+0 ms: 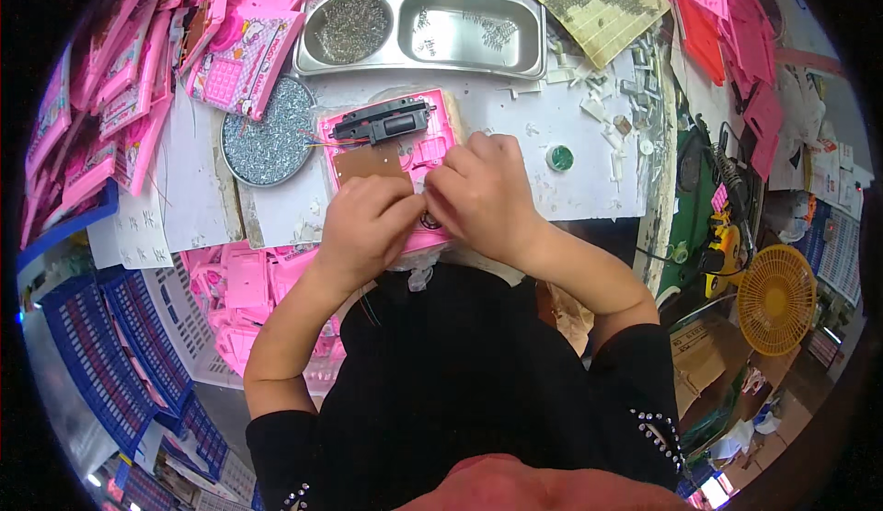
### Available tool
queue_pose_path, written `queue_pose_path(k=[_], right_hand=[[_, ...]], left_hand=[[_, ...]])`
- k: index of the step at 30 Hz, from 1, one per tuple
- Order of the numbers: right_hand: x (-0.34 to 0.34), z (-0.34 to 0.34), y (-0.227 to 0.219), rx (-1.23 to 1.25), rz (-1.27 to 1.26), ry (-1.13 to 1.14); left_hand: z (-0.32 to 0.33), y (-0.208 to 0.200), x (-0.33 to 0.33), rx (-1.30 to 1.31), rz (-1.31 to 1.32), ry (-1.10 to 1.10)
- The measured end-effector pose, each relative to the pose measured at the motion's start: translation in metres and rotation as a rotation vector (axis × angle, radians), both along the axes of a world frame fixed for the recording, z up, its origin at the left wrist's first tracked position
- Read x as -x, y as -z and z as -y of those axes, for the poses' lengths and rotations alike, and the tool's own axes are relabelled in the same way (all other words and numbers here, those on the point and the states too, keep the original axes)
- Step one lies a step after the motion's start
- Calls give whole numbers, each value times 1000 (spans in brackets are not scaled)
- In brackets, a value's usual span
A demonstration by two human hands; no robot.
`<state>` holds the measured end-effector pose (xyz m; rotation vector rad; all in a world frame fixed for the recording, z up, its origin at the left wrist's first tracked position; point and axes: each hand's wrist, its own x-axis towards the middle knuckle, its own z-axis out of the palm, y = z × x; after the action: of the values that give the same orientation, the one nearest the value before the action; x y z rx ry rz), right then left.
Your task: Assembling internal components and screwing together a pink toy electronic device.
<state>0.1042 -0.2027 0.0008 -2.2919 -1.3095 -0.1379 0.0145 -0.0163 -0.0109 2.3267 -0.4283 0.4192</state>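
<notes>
A pink plastic toy housing [452, 115] lies open in front of me at the table's near edge. Across its far part sits a black mechanism block [382, 123], with thin coloured wires at its left end. A brown circuit board [372, 163] lies below the block. My left hand [370, 224] is closed over the housing's near left part, fingertips pinched. From the right, my right hand [485, 196] meets it, its fingers curled and pressed together over the near right part. Whatever lies between the fingertips is hidden. A small round part [429, 221] shows just below them.
A round tray of small metal screws [269, 134] stands left of the housing. Beyond is a steel compartment tray [469, 69] holding small metal parts. Printed pink panels [244, 60] pile up at left. White plastic pieces [602, 106] and a small green-filled cup [559, 158] lie right.
</notes>
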Motion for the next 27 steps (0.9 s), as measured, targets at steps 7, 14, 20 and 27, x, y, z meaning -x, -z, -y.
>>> queue_pose_path(k=[7,14,20,27], right_hand=[[-3,-7,6,88,17,-50],[-7,-4,3,159,-12,-157],[-9,-1,3,114,-7,-192],[-7,1,3,35,-53,-200]], left_hand=[[0,4,-2,85,-87,5],[-6,5,7,9,-51,68],[-8,4,6,-101,-54,148],[-6,4,7,-12,-17,73]])
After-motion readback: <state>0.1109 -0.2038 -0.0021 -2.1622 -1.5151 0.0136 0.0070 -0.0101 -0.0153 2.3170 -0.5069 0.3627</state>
